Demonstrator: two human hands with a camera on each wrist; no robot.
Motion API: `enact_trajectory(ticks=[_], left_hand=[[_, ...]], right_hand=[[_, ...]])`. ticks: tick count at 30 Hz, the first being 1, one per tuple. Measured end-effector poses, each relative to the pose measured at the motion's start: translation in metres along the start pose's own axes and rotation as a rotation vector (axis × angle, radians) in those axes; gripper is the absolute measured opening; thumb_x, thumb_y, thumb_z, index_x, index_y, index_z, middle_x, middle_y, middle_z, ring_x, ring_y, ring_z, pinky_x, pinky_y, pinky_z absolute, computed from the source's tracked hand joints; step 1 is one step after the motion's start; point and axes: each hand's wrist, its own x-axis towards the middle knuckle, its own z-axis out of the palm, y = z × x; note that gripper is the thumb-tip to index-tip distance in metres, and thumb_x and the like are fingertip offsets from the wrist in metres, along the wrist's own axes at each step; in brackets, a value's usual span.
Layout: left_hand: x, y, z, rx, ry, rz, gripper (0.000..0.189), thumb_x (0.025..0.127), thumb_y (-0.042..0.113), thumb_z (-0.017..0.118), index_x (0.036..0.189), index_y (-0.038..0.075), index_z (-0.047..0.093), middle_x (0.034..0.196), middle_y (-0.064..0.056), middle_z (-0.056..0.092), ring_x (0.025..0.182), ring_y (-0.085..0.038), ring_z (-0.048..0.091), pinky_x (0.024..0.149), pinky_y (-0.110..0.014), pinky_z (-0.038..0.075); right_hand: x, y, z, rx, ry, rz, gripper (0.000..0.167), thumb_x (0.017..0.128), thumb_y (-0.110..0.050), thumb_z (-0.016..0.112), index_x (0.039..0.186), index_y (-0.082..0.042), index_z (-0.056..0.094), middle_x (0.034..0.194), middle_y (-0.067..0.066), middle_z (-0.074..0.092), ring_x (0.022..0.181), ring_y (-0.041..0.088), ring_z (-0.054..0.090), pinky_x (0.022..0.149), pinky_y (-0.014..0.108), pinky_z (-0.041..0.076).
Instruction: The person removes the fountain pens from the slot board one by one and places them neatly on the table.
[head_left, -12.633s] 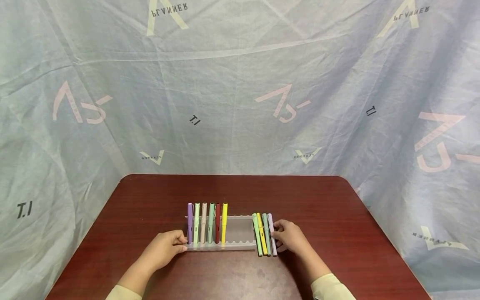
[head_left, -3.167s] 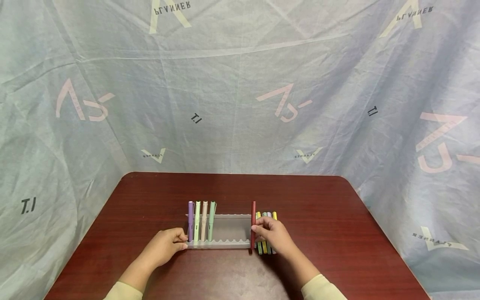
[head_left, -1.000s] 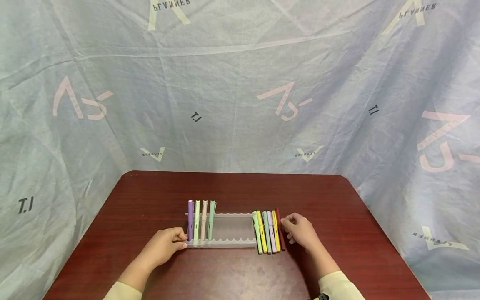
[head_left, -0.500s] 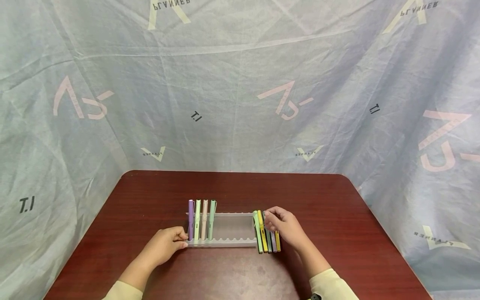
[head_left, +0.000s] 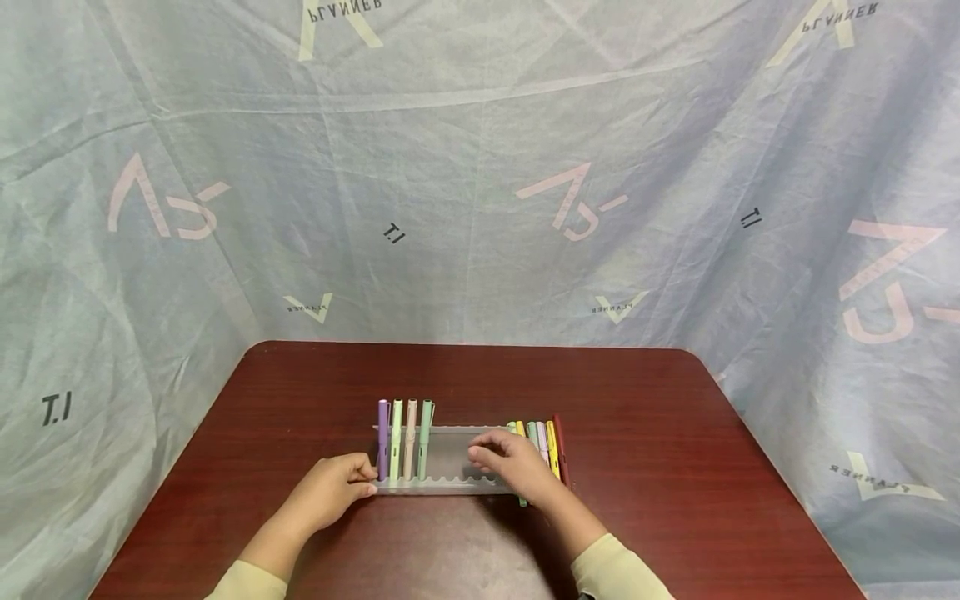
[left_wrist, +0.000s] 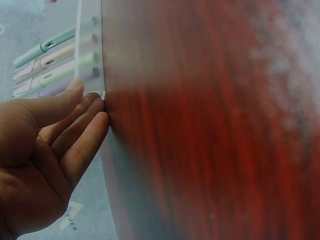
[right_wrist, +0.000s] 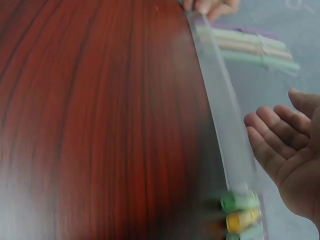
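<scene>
A clear plastic pen tray (head_left: 457, 488) with notched edges lies on the table. In its left part stand purple (head_left: 382, 446), pale green (head_left: 396, 454), pale pink (head_left: 409, 446) and green pens (head_left: 424, 442), side by side in the notches. My left hand (head_left: 333, 493) pinches the tray's left front corner, thumb on top, fingers at the end in the left wrist view. My right hand (head_left: 517, 468) is over the tray's right part with nothing in it; the right wrist view shows its palm (right_wrist: 300, 175) bare and the fingers loosely bent.
Right of the tray several pens lie in a row on the table, including a yellow pen (head_left: 552, 448) and a dark red pen (head_left: 562, 454) at the outer end. My right hand partly covers this row. Printed grey cloth (head_left: 465, 208) hangs behind the dark red table (head_left: 337, 375).
Earlier, the yellow and then the dark red pen left the tray for the row on the right. My right hand has since moved left over the tray; my left hand keeps its place.
</scene>
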Motion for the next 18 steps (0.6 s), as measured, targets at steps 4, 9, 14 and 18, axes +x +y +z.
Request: enact_trajectory(ticks=[4,9,14,18], left_hand=[[0.0,0.0,0.0,0.002,0.002,0.001,0.015,0.084,0.014,0.075,0.082,0.021,0.063,0.089,0.006,0.075,0.079,-0.004,0.064,0.069,-0.027,0.047],[0.0,0.0,-0.001,0.009,0.007,0.0,0.015,0.083,0.013,0.076,0.082,0.021,0.063,0.089,0.006,0.075,0.08,-0.004,0.064,0.069,-0.028,0.048],[0.001,0.0,0.0,0.016,0.001,-0.004,0.015,0.084,0.015,0.076,0.082,0.023,0.063,0.09,0.007,0.075,0.082,-0.005,0.065,0.07,-0.029,0.048],[-0.001,0.0,-0.001,0.02,0.006,0.009,0.015,0.083,0.015,0.076,0.082,0.022,0.063,0.089,0.007,0.075,0.081,-0.005,0.065,0.07,-0.029,0.048]], right_hand=[[0.01,-0.004,0.02,-0.066,0.012,-0.002,0.025,0.094,-0.031,0.066,0.104,-0.009,0.071,0.09,0.011,0.074,0.081,0.024,0.071,0.069,0.032,0.056],[0.021,-0.01,0.041,-0.187,0.045,-0.003,0.024,0.093,-0.039,0.066,0.101,-0.017,0.073,0.081,0.001,0.074,0.069,0.01,0.066,0.059,0.024,0.05],[0.025,-0.013,0.058,-0.269,0.105,0.014,0.028,0.091,-0.046,0.067,0.098,-0.02,0.073,0.074,-0.009,0.07,0.063,0.001,0.058,0.057,0.023,0.047],[0.028,-0.014,0.069,-0.31,0.157,0.018,0.03,0.088,-0.048,0.069,0.095,-0.02,0.072,0.076,-0.012,0.069,0.065,0.001,0.057,0.062,0.024,0.047]])
